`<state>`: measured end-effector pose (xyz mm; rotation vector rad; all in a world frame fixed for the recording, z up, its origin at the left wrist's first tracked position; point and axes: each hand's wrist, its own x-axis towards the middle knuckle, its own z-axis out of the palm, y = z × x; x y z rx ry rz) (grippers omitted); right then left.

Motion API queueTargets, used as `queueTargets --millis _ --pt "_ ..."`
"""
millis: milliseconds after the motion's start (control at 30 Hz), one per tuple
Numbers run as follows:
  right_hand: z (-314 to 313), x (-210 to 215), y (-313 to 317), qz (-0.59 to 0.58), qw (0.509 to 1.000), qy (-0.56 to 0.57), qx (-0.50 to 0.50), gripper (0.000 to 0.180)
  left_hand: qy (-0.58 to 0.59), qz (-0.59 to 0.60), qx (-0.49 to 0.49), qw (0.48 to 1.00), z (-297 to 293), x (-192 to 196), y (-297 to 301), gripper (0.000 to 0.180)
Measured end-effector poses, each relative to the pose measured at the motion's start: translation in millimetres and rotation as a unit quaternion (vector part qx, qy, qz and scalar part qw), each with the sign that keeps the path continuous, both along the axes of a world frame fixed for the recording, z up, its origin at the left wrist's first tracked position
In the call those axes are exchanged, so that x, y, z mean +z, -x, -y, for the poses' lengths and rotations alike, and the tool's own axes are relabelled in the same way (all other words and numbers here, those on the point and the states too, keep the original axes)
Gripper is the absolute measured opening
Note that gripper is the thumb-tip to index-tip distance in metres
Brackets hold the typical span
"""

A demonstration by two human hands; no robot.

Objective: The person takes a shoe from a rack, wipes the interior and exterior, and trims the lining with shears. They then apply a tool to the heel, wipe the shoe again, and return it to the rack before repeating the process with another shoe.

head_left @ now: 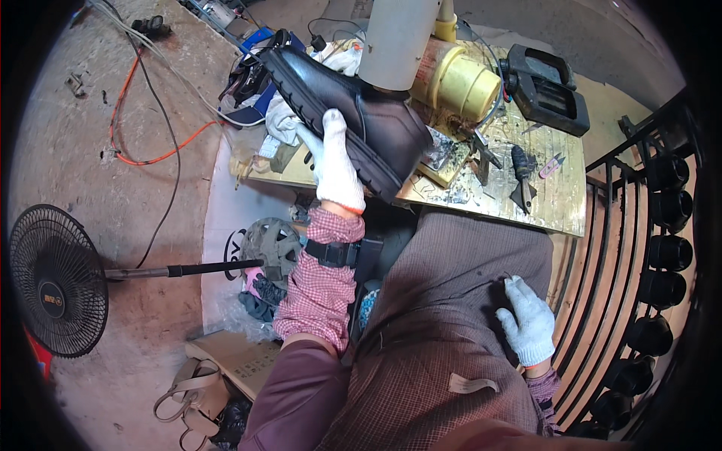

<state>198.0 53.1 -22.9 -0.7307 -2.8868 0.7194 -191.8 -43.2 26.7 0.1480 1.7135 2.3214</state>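
Underfoot lies a rough concrete floor (90,180), crossed by an orange cable (124,113) and grey leads, with a black standing fan (56,279) tipped flat at the left. Ahead stands a low bench (560,199) topped with a scratched, glue-stained yellowish sheet; on it sit a yellow machine housing (459,83) with a pale cylinder (396,41) rising in front, a black handled tool (545,89), an awl-like tool (522,177) and small pink snips (551,165). At the right a dark metal rack (662,255) carries a column of black shoe lasts.

The left hand (332,161), in a white knitted glove, is closed around the sole of a dark leather boot (353,113), fingers wrapped over the treaded edge, holding it above the bench's near-left part, against the cylinder. The boot's long axis runs diagonally, from upper left to lower right; its black ridged sole faces left and toward the person, the upper faces the machine. Which end is the toe I cannot tell.

The right hand (526,319), also gloved, rests on the brown checked apron (444,323) over the lap, fingers loosely curled, gripping nothing visible.
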Motion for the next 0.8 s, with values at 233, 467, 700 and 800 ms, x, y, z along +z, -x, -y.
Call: queueTargets --millis 233,467,700,800 --pt "-16.0 9.2 22.9 -0.035 0.999 -0.012 0.008 0.053 0.01 -0.032 0.065 0.997 -29.6 24.1 17.6 0.116" --pt "-34.2 41.0 92.5 -0.172 0.978 -0.095 0.076 0.06 -0.053 -0.002 0.034 0.998 -20.2 19.3 8.6 0.115" --pt "-11.2 85.3 222.0 -0.355 0.877 -0.17 0.274 0.057 -0.059 0.065 -0.008 0.996 10.9 2.3 -47.6 0.116" --pt "6.0 85.0 217.1 -0.35 0.859 -0.232 0.293 0.055 -0.109 0.082 -0.008 0.991 23.2 0.1 -64.8 0.085"
